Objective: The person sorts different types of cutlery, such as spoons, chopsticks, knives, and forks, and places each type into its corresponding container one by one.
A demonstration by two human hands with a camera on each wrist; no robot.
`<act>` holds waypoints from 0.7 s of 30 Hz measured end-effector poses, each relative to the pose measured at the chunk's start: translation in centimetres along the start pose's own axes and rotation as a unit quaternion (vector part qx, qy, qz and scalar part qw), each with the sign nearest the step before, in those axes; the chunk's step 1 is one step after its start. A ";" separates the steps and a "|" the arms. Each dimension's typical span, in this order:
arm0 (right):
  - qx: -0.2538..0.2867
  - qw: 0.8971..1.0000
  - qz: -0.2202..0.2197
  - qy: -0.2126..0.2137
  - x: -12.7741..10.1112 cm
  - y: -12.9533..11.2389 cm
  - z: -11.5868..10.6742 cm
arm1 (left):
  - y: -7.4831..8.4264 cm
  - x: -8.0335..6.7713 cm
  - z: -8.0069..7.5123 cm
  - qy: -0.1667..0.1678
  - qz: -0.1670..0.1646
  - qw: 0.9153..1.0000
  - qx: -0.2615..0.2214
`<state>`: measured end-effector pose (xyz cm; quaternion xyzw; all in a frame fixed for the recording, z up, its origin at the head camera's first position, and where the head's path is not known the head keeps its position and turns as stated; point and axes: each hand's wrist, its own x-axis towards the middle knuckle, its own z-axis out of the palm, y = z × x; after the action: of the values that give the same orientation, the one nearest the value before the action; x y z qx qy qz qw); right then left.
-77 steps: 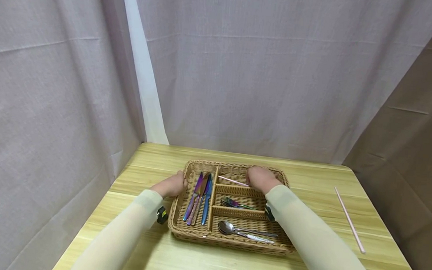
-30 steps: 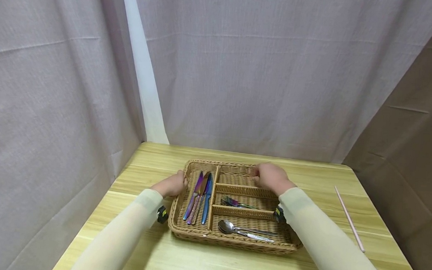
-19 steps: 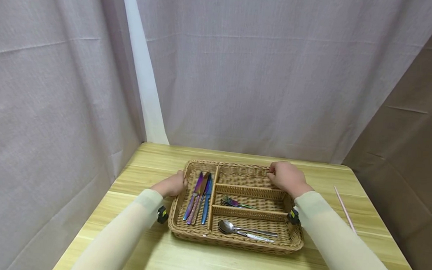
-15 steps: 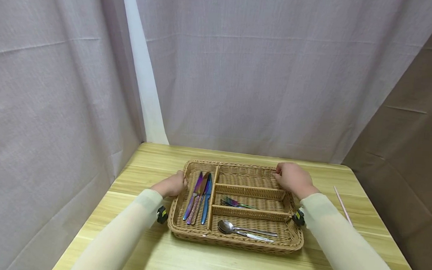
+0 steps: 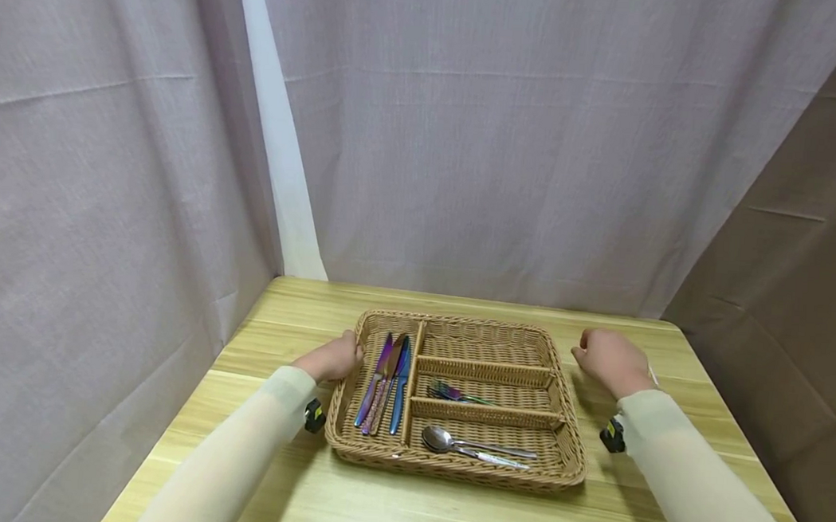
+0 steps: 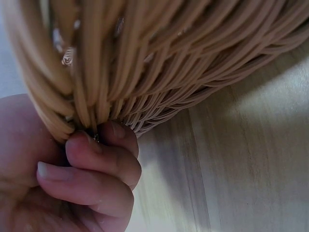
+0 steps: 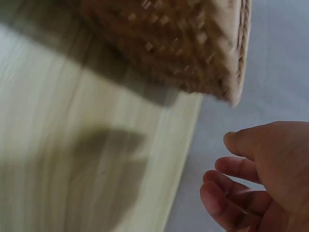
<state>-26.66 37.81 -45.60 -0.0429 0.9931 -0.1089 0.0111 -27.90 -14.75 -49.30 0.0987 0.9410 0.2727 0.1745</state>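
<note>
A rectangular wicker cutlery basket (image 5: pixel 458 477) with dividers stands on the wooden table. My left hand (image 5: pixel 331 358) grips its left rim; in the left wrist view the curled fingers (image 6: pixel 91 186) hold the woven edge. Beside the basket's right end, apart from it, my right hand (image 5: pixel 611 361) hovers over the table. Its fingers (image 7: pixel 234 166) are loosely bent with nothing between them in the right wrist view. Several knives (image 5: pixel 385 387) lie in the left compartment, forks (image 5: pixel 453 392) in the middle right one, and spoons (image 5: pixel 439 438) in the front one.
A pale pink chopstick (image 5: pixel 653 377) on the table at the right is mostly hidden behind the right wrist. Light curtains (image 5: pixel 480 177) hang beyond the table's back edge, and a brown one (image 5: pixel 803 316) at the right.
My right hand has left the back right compartment and moved right, past the basket's rim. The chopstick seen in that compartment earlier is out of sight. My left hand stays in place.
</note>
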 end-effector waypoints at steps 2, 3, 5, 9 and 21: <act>-0.004 1.000 0.010 -0.005 -0.3 0.9 0.0 | -0.1 0.0 0.0 0.000 -0.001 1.000 -0.002; -0.005 1.000 0.015 -0.007 -0.5 1.4 0.0 | -0.1 0.0 0.0 0.000 -0.001 1.000 -0.004; -0.008 1.000 0.024 -0.010 -0.9 2.1 -0.1 | -0.1 0.0 0.0 0.001 -0.001 1.000 -0.006; -0.015 0.998 0.050 -0.028 -1.6 3.6 -0.1 | -0.1 -0.1 0.0 0.003 0.001 1.000 -0.010; -0.019 0.986 0.133 -0.103 -2.8 7.4 0.7 | 0.0 -0.1 0.1 0.010 0.000 1.000 -0.002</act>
<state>-24.48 45.12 -47.90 0.0781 0.9854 -0.0821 0.1274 -27.72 -14.72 -49.33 0.0959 0.9421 0.2758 0.1647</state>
